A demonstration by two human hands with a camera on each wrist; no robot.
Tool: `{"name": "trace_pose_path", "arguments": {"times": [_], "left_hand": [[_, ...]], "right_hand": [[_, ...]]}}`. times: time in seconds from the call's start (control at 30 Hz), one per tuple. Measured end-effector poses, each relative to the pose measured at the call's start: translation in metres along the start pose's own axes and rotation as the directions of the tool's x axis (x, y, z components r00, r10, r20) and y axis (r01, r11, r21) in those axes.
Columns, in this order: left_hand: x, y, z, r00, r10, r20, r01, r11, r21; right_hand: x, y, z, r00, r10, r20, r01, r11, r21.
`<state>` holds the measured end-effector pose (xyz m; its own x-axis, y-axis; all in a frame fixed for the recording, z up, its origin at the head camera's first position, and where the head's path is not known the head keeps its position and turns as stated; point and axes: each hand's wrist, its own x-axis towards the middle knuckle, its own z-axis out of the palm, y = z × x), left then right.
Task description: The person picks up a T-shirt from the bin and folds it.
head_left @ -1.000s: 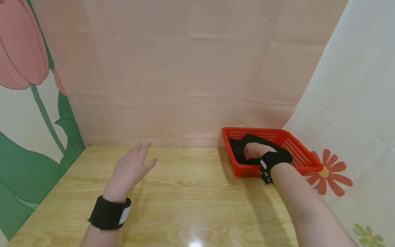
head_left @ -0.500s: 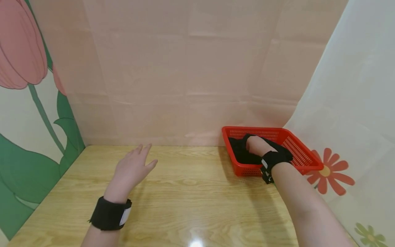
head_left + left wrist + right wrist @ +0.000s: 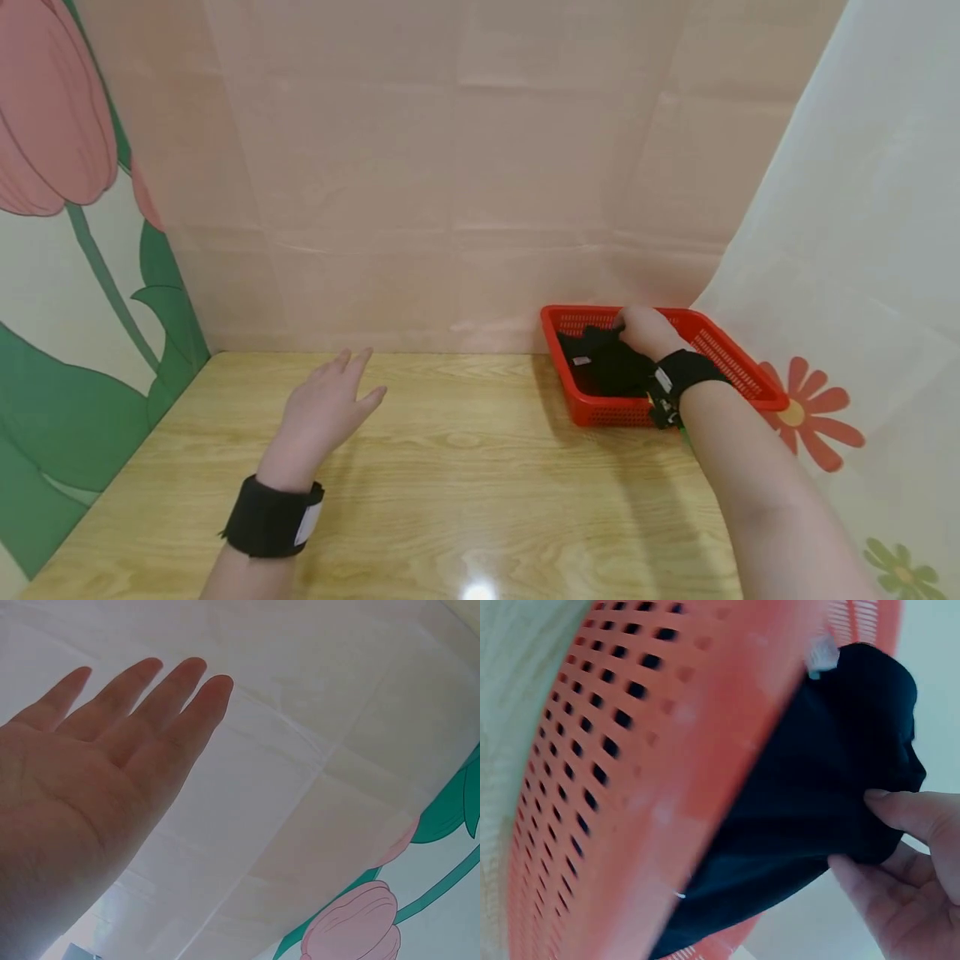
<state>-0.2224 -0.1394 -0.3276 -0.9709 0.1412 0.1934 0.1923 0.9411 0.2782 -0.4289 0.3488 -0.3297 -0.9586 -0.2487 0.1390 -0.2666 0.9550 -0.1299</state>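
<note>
right hand (image 3: 651, 332) pinched an edge of the black cloth (image 3: 615, 369) between thumb (image 3: 900, 808) and fingers, the thumb on the near face and the fingertips behind. cloth lay mostly inside the red basket (image 3: 611, 412), at the back right of the wooden table (image 3: 465, 467); the held portion rose in a fold toward the hand. left hand (image 3: 326, 410) held nothing: fingers extended and somewhat spread, well apart from the basket.

handling, by judgement: cloth looked light and soft, with no stiffness of its own; it draped and creased below the pinch. surface appeared matt, so slipping seemed unlikely; nothing suggested fragility. being limp, it would probably trail from any single hold, and a loose part could drag over the rim or catch on the perforated wall. hence a hold through more than one layer, near a corner or thick edge, seemed best. a small white label (image 3: 581, 361) showed on the cloth near the basket's left side; judged a poor place to grip. full shape of the piece could not be told, nor whether one item or several lay bunched there.
</note>
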Motion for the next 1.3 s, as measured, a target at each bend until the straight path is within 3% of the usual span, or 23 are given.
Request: {"name": "trace_pose_path", "arguments": {"times": [0.2,0.33,0.5,0.73,0.93,1.3], "left_hand": [[-0.002,0.000,-0.002,1.000,-0.017,0.008,0.017,1.000,-0.005],[-0.003,0.000,-0.002,1.000,-0.023,0.006,0.023,1.000,-0.006],[-0.004,0.001,-0.001,1.000,-0.023,0.006,0.023,1.000,-0.004],[-0.004,0.001,-0.001,1.000,-0.027,0.004,0.027,1.000,-0.004],[-0.002,0.003,0.000,1.000,-0.014,0.009,0.014,1.000,-0.010],[0.002,0.008,-0.001,1.000,-0.019,-0.003,0.019,1.000,-0.001]], "right_hand": [[-0.001,0.005,-0.022,0.997,0.006,-0.077,-0.004,1.000,0.017],[-0.001,0.009,-0.029,0.994,0.037,-0.103,-0.032,0.998,0.050],[0.001,0.013,-0.038,0.980,0.054,-0.190,-0.042,0.997,0.068],[0.003,0.008,-0.060,0.944,0.086,-0.318,-0.045,0.990,0.134],[0.004,0.000,-0.078,0.899,0.164,-0.406,-0.080,0.973,0.215],[0.002,-0.018,-0.119,0.832,0.189,-0.521,-0.076,0.970,0.231]]}}
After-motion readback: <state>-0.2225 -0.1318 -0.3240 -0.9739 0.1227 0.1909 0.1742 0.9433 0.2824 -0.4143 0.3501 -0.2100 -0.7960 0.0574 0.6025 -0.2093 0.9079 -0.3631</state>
